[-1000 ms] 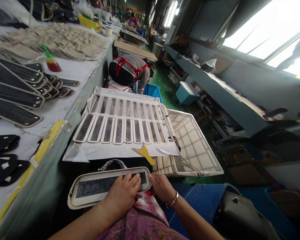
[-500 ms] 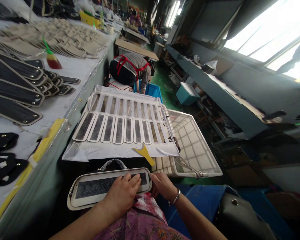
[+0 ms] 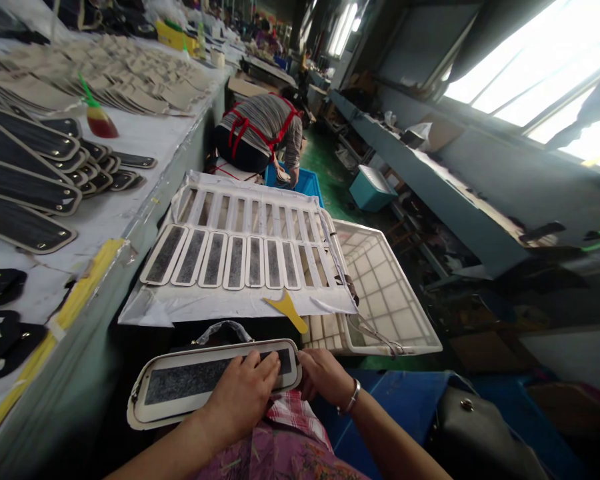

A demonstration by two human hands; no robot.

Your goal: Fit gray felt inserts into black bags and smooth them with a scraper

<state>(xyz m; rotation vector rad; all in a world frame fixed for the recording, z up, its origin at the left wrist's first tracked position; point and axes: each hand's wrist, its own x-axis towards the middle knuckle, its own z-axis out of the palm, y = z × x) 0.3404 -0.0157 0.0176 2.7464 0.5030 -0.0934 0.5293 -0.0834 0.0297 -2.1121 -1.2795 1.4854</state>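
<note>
Up rises the co-worker [image 3: 263, 127] at upper centre, back higher than a second ago, while the long, rounded, dark-centred panel [image 3: 190, 381] sits a touch lower at its left end. That panel lies slantwise at lower centre, pale border all round, and the left grip [image 3: 243, 388] is pressing on it, fingers spread loosely over the dark middle, not closed on anything. Right grip [image 3: 327, 378] now: thumb and curled fingers grasping the panel's right end, with a bracelet [image 3: 351, 398] at the wrist.

Just above the panel, a plastic-wrapped handle [image 3: 225, 324] arches up. Beyond that, mid-frame, we have the slotted white board [image 3: 230, 308], seven narrow dark-centred pieces [image 3: 237, 262] lined up across it, and a yellow forked tool [image 3: 289, 310] overhanging its front edge. Right of it stands a white crate [image 3: 390, 293].

Over to the left, the tabletop [image 3: 163, 137] carries dark straps [image 3: 25, 180], a green-tipped bottle [image 3: 101, 125] and, at upper left, heaped beige pieces [image 3: 130, 80]. Back at upper centre, the co-worker bends over a blue bin [image 3: 309, 185].
</note>
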